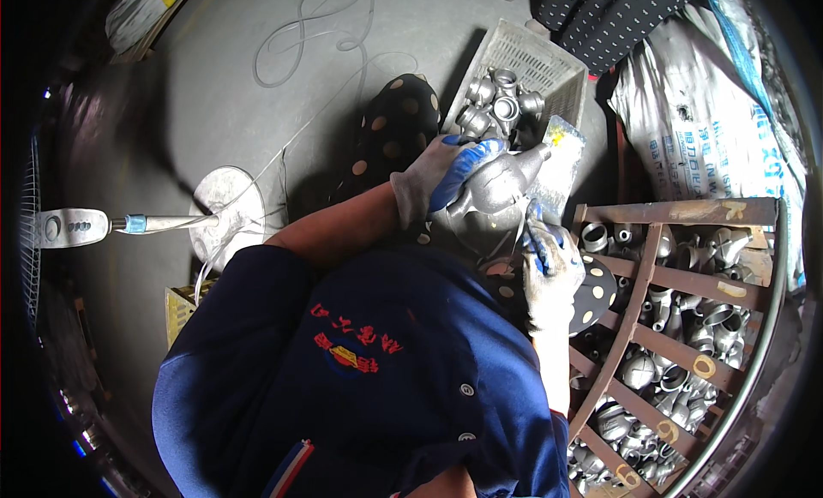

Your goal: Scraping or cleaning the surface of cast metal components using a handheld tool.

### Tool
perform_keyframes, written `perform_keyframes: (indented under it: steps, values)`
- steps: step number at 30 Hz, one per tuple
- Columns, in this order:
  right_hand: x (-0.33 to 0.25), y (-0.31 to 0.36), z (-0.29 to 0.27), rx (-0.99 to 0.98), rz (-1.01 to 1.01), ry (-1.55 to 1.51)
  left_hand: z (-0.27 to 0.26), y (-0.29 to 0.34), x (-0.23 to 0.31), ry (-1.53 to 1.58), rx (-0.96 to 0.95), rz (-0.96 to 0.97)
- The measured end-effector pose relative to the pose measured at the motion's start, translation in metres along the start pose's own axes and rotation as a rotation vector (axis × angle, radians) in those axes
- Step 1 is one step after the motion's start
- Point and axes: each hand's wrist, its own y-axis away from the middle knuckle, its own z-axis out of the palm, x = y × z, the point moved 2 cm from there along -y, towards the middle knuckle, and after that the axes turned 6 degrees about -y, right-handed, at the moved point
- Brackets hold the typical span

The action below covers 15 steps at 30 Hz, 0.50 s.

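My left hand (450, 174), in a pale glove with blue coating, is closed on a grey metal casting (499, 186). The casting has a rounded body and narrower necks at its ends, and lies over my lap. Just to its right, my right hand (550, 256), gloved alike, has its fingers curled together close to the casting's lower right side. Whatever is between those fingers is too small or hidden to name. A pale, worn board (553, 183) with a yellow mark at its far end stretches beyond the right hand, beside the casting.
Ahead stands a grey plastic crate (561, 85) with several metal castings (506, 108). At right, a rusty slatted metal bin (677, 212) is full of metal parts. White sacks (699, 121) stand behind it. A fan (77, 228) with a round base (227, 208) and a hose (300, 48) lie left.
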Motion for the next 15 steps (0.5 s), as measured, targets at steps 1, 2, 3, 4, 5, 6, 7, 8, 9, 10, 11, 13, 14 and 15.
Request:
perform_keyframes:
  steps: [1, 2, 3, 4, 5, 6, 7, 8, 9, 10, 11, 13, 14, 15]
  values:
    - [0.0, 0.001, 0.0, -0.018, -0.006, 0.003, 0.0, 0.0, 0.0, -0.015, -0.026, -0.042]
    - [0.001, 0.002, -0.001, -0.026, 0.018, 0.01, -0.001, 0.001, 0.001, 0.004, -0.029, -0.037]
    - [0.001, 0.002, -0.001, -0.036, -0.011, 0.008, -0.002, 0.001, 0.002, 0.035, -0.041, -0.101]
    - [0.002, 0.002, -0.002, -0.042, 0.02, -0.047, -0.004, 0.001, 0.002, 0.067, -0.053, -0.166]
    - [0.003, 0.002, -0.002, -0.048, 0.051, -0.101, -0.006, 0.001, 0.004, 0.068, -0.051, -0.165]
    - [0.003, 0.001, -0.002, -0.048, 0.05, -0.101, -0.007, -0.001, 0.007, 0.067, -0.024, -0.118]
    - [0.003, 0.0, -0.002, -0.017, 0.059, -0.152, -0.009, -0.002, 0.01, 0.057, -0.004, -0.089]
    - [0.003, -0.001, -0.003, 0.015, 0.068, -0.202, -0.009, -0.003, 0.013, 0.065, 0.001, -0.071]
    - [0.003, -0.002, -0.002, 0.044, 0.049, -0.205, -0.007, -0.004, 0.013, 0.258, 0.004, -0.247]
    - [0.002, -0.003, -0.002, 0.046, 0.051, -0.205, -0.006, -0.004, 0.013, 0.358, -0.009, -0.358]
    - [0.002, -0.004, -0.002, 0.027, 0.048, -0.163, -0.004, -0.003, 0.013, 0.451, 0.006, -0.422]
    - [0.001, -0.003, -0.001, -0.024, 0.054, -0.085, 0.002, 0.002, 0.008, 0.861, -0.023, -0.903]
    - [0.0, -0.003, -0.002, -0.024, 0.053, -0.086, 0.002, 0.003, 0.007, 0.86, -0.022, -0.902]
    - [0.0, -0.003, -0.002, -0.027, 0.048, -0.085, -0.002, 0.0, 0.009, 0.605, -0.027, -0.647]
